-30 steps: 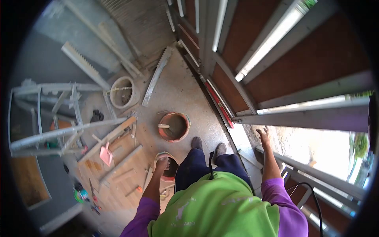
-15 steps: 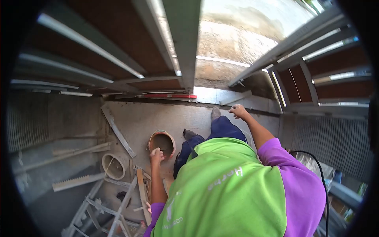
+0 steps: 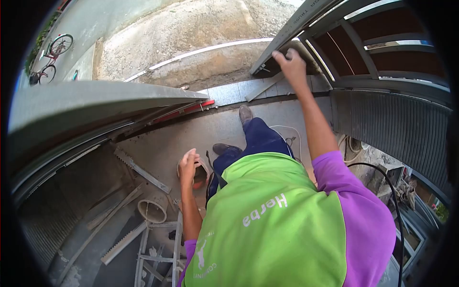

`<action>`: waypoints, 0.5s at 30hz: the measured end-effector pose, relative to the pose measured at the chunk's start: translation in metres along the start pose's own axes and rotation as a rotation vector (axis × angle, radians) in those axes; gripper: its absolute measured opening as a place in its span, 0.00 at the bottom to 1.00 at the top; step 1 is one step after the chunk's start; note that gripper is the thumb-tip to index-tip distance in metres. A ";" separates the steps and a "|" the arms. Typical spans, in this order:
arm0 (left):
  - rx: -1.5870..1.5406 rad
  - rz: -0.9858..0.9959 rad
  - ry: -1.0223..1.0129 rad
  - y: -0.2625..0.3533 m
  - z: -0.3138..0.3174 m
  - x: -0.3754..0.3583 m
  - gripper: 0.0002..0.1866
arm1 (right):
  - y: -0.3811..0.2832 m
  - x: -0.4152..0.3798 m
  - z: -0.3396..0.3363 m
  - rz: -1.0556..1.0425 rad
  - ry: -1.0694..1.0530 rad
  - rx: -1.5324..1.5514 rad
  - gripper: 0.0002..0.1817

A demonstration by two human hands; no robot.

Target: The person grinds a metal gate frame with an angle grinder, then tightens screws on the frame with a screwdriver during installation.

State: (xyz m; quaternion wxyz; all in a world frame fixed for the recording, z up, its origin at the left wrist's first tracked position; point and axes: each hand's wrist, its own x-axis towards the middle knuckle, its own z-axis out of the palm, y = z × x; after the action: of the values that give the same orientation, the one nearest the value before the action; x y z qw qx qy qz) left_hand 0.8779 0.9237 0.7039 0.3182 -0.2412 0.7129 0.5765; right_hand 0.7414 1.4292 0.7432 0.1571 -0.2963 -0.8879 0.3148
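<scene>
My left hand (image 3: 189, 166) is raised in front of the bucket (image 3: 205, 173), its fingers stretched out and nothing visible in them. The hand and wrist hide part of the bucket, which stands on the floor beside my left foot. My right arm reaches forward, and the right hand (image 3: 292, 66), thumb and fingers apart, overlaps the lower end of the grey metal-framed door leaf (image 3: 313, 21) on the right. A loose grey strip (image 3: 263, 87) lies across the tiled threshold (image 3: 229, 94) below that hand.
To the left stands another metal leaf (image 3: 95, 103), with a red bar (image 3: 208, 103) at its end. Notched straightedges (image 3: 143, 171), a second bucket (image 3: 153, 211) and a ladder (image 3: 158, 258) lie on the left. A black cable (image 3: 389, 201) hangs at right; a bicycle (image 3: 51, 57) is outside.
The left leaf shows swung farther left, widening the doorway. My right hand has reached forward to the right leaf. The left hand has risen from the bucket's rim and its fingers have straightened.
</scene>
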 end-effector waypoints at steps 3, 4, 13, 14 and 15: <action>0.003 -0.030 -0.030 0.009 0.020 0.010 0.23 | -0.039 0.039 -0.023 0.059 0.007 -0.138 0.45; -0.006 -0.051 -0.023 0.010 0.025 0.012 0.23 | -0.048 0.047 -0.025 0.093 0.002 -0.174 0.47; 0.170 0.013 -0.155 0.098 0.099 0.025 0.22 | -0.025 0.087 0.003 0.083 0.052 -0.016 0.40; 0.185 0.045 -0.188 0.111 0.112 0.029 0.22 | -0.025 0.090 0.005 0.098 0.047 -0.011 0.39; 0.201 0.079 -0.224 0.125 0.125 0.036 0.23 | -0.024 0.091 0.006 0.088 0.055 -0.010 0.39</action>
State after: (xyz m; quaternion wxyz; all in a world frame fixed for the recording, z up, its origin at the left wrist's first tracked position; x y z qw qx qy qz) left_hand 0.7870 1.0732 0.7445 0.3953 -0.1142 0.7361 0.5375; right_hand 0.6585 1.4684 0.7628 0.1660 -0.3445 -0.8709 0.3088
